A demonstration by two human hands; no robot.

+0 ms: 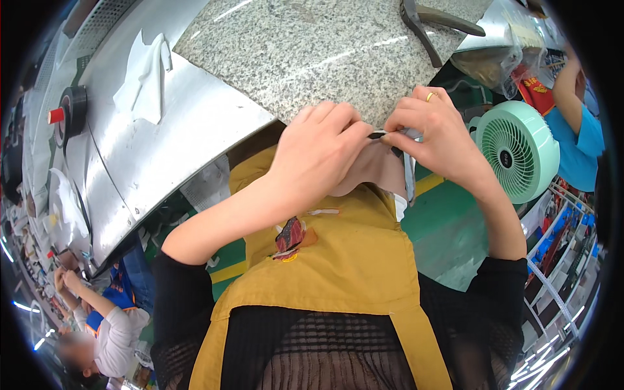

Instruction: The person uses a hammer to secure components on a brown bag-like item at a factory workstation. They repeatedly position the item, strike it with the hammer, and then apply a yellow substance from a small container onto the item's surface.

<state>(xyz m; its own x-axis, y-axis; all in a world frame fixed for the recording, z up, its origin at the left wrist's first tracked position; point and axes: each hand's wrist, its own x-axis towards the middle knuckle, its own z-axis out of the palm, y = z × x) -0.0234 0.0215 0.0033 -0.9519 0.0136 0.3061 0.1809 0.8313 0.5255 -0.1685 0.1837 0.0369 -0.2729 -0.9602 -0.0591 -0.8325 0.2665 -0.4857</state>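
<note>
Both hands meet at the near edge of a speckled granite slab (292, 58). Between them is a pinkish-brown, leather-like piece (367, 168), its upper edge folded and showing a dark gap. My left hand (322, 146) is closed with its fingertips on the left of that edge. On the other side, my right hand (432, 133), with a ring on one finger, pinches the same edge between thumb and fingers. The lower part of the piece hangs over my mustard apron (325, 260). My left hand hides part of it.
A hammer (421, 34) with a dark metal head lies on the slab's far right. White cloth (144, 78) and a black roll (71, 116) rest on the metal table (214, 104) to the left. A mint-green fan (517, 153) stands at the right. Other people work on both sides.
</note>
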